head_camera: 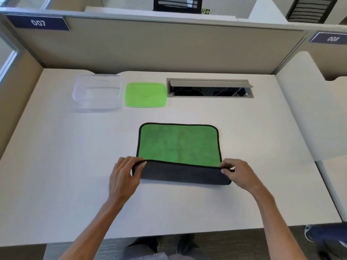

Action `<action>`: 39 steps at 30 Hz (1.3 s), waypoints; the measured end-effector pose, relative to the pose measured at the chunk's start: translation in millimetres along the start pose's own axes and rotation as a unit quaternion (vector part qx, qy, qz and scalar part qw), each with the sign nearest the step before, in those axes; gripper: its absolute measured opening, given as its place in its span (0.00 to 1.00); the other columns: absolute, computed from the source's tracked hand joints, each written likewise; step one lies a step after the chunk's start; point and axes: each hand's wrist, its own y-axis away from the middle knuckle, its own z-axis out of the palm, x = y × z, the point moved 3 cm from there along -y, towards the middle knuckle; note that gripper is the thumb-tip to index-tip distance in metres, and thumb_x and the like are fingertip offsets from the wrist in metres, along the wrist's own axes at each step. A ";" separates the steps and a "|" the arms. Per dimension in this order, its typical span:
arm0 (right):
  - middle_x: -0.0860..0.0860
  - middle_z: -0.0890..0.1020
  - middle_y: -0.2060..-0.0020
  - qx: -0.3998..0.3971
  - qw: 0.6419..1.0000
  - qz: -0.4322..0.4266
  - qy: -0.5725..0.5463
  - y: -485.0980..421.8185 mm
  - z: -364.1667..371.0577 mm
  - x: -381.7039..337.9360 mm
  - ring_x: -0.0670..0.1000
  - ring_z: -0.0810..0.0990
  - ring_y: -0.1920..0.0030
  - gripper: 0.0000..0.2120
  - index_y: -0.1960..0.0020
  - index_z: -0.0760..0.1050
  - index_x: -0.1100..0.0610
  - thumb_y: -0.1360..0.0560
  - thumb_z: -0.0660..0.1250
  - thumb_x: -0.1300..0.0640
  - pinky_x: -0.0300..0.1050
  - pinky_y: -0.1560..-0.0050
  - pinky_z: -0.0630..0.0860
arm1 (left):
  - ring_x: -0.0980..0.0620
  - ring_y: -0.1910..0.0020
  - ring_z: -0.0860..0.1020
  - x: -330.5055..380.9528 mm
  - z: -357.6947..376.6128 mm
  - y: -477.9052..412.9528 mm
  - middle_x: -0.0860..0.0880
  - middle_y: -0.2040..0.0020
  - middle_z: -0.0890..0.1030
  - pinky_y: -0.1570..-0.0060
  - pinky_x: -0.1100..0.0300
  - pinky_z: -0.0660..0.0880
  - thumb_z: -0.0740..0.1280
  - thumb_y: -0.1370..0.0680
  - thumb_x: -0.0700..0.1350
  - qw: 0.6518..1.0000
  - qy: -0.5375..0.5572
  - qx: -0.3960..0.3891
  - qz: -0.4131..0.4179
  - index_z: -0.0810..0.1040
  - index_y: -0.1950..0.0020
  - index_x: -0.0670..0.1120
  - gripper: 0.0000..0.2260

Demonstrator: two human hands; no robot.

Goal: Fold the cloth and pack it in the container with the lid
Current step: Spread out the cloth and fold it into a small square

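Observation:
A green cloth [178, 145] with a black border and dark grey underside lies in the middle of the white desk [56, 166]. Its near edge is turned up and over, showing a grey band along the front. My left hand [124, 177] pinches the near left corner of that lifted edge. At the near right corner, my right hand [238, 173] pinches the same edge. A clear plastic container [96, 91] stands open at the back left. Its green lid [145, 94] lies flat on the desk just to the right of it.
An open cable slot [209, 88] with a raised grey flap is set into the desk at the back right. Beige partition walls [159, 47] close off the back and left. A second desk [319, 119] adjoins on the right.

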 end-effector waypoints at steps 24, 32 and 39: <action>0.35 0.86 0.57 0.125 0.992 0.022 0.003 -176.8 -22.0 -45.5 0.38 0.80 0.55 0.09 0.53 0.85 0.43 0.19 0.73 0.57 0.52 0.38 0.64 | 0.51 0.44 0.79 -47.8 65.3 -169.0 0.59 0.50 0.86 0.55 0.50 0.78 0.69 0.14 0.56 0.988 -0.036 -0.051 -0.139 0.85 0.45 0.56 0.07; 0.39 0.84 0.53 0.168 0.985 0.043 0.018 -194.3 0.4 -36.1 0.44 0.74 0.39 0.09 0.49 0.84 0.43 0.19 0.72 0.58 0.49 0.37 0.60 | 0.51 0.43 0.79 -59.9 89.5 -185.3 0.58 0.48 0.85 0.55 0.51 0.76 0.69 0.14 0.56 0.983 -0.041 -0.058 -0.168 0.84 0.45 0.56 0.07; 0.47 0.83 0.45 0.264 0.962 0.020 0.070 -186.9 21.4 -32.6 0.53 0.75 0.33 0.08 0.43 0.83 0.49 0.19 0.72 0.59 0.59 0.30 0.68 | 0.48 0.42 0.78 -56.6 93.1 -185.3 0.56 0.47 0.83 0.56 0.51 0.75 0.67 0.14 0.56 0.984 -0.049 -0.061 -0.163 0.83 0.44 0.56 0.07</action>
